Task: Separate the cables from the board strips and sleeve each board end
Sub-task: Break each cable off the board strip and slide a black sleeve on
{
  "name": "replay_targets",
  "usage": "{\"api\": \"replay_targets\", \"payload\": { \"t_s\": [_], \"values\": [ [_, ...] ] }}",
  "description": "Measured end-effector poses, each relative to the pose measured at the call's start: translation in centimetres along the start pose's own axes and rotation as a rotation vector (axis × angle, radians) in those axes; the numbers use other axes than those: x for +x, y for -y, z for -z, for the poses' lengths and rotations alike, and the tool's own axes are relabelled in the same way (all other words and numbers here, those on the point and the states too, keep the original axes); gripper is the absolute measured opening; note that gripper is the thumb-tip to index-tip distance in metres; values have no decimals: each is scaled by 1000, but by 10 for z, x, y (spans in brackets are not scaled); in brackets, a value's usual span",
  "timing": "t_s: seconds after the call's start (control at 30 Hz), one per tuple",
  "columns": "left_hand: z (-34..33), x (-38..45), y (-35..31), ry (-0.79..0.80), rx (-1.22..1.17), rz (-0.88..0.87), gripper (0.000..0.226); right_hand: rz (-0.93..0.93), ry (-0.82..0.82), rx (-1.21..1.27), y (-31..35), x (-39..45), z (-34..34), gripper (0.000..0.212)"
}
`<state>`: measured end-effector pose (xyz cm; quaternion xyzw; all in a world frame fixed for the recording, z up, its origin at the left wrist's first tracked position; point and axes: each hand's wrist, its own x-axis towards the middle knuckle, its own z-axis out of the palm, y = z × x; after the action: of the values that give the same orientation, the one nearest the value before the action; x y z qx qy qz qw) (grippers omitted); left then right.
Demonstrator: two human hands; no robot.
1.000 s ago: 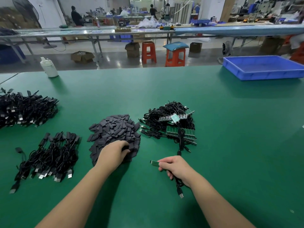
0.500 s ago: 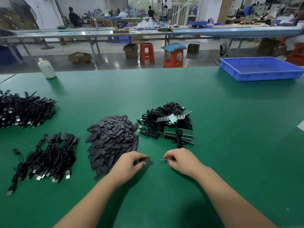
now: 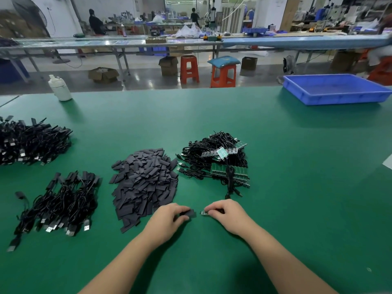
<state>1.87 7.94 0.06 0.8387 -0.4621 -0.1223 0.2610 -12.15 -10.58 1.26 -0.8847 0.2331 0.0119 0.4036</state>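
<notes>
Centrally, hands [image 3: 198,215] amid open mat [image 3: 297,209]

Single head view, wide-angle, looking forward and down across green table [image 3: 275,187]; workshop behind.

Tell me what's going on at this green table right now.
A person is sleeving small circuit boards. The left hand pinches a black sleeve, and the right hand holds a board end pointed at it; the two are close but not yet joined. Behind the hands lie a pile of sleeves and a heap of cables with board strips. Bundles of cables lie to the left.
</notes>
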Motion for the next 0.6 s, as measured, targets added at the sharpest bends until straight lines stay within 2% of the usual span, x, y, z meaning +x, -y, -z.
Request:
{"api": "replay_targets", "payload": {
  "t_s": [0.23, 0.4, 0.6],
  "values": [
    [-4, -2, -6, -58, -16, -97, 26, -86, 5, 136, 3, 4, 2, 10],
    [-4, -3, -9, -138, -29, -107, 22, -100, 26, 281, 7, 3, 4, 16],
    [-2, -4, -15, -207, -92, -108, 20, -95, 50, 332, 12, 1, 8, 11]
  ]
}}
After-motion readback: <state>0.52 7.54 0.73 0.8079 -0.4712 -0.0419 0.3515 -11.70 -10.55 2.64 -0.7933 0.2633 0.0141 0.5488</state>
